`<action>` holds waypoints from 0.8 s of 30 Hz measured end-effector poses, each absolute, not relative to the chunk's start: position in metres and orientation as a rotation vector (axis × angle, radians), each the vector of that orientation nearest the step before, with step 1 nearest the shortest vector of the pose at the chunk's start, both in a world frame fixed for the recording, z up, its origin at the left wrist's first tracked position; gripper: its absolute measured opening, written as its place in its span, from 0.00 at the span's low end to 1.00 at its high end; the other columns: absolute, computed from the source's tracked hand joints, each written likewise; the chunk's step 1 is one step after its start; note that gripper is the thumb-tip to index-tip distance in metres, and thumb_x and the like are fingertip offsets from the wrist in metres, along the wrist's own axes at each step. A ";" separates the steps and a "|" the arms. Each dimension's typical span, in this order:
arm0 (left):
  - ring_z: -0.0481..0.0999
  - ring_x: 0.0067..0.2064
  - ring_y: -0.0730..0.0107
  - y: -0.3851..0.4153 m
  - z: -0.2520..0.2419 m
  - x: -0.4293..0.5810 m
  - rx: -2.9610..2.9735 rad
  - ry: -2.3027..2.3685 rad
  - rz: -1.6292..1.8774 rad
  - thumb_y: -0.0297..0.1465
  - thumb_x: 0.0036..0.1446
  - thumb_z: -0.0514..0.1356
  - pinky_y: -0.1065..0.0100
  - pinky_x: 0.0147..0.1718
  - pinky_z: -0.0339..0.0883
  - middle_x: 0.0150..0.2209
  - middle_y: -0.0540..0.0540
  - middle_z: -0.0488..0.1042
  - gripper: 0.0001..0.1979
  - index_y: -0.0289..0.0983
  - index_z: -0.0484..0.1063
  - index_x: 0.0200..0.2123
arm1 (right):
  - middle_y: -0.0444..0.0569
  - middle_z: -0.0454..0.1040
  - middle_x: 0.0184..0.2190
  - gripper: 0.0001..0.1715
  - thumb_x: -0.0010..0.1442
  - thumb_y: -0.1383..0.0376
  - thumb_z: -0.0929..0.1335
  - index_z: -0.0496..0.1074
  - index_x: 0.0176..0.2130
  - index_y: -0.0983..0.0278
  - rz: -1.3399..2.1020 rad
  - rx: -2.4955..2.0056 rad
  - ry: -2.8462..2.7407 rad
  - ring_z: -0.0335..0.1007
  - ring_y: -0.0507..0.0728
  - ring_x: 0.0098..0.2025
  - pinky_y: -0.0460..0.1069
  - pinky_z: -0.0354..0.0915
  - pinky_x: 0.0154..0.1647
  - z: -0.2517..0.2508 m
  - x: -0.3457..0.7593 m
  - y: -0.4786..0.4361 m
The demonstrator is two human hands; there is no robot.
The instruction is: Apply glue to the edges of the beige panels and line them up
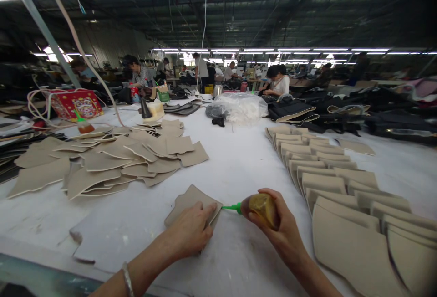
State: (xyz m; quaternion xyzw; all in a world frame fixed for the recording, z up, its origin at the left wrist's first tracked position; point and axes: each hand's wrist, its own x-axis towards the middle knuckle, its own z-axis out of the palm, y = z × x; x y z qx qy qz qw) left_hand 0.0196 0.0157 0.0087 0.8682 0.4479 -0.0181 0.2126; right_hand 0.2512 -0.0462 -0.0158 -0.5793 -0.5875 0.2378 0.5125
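Observation:
A beige padded fabric piece (186, 201) lies on the white table surface. My left hand (193, 231) grips its right side near the corner, index finger on top and thumb lower down at the edge. My right hand (282, 222) is wrapped round a squeeze bottle (262, 209) with amber-brown liquid in it, tipped on its side. The bottle's green nozzle (232, 207) points left, its tip at the corner of the piece by my left fingertips. Whether liquid is coming out is too small to tell.
Loose beige pieces (136, 160) are heaped at the left; overlapping rows of beige pieces (321, 178) run down the right. Another green-tipped bottle (84, 126) stands near a red box (75, 104). Behind are a plastic bag (242, 108), black goods (341, 110) and several people.

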 end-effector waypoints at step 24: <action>0.73 0.44 0.58 0.012 0.006 0.017 2.352 1.266 -0.075 0.35 0.60 0.43 0.61 0.45 0.63 0.43 0.42 0.68 0.27 0.44 0.52 0.64 | 0.42 0.67 0.34 0.27 0.53 0.55 0.71 0.59 0.48 0.57 0.987 -1.303 -1.373 0.65 0.57 0.33 0.49 0.62 0.35 -0.012 0.238 -0.068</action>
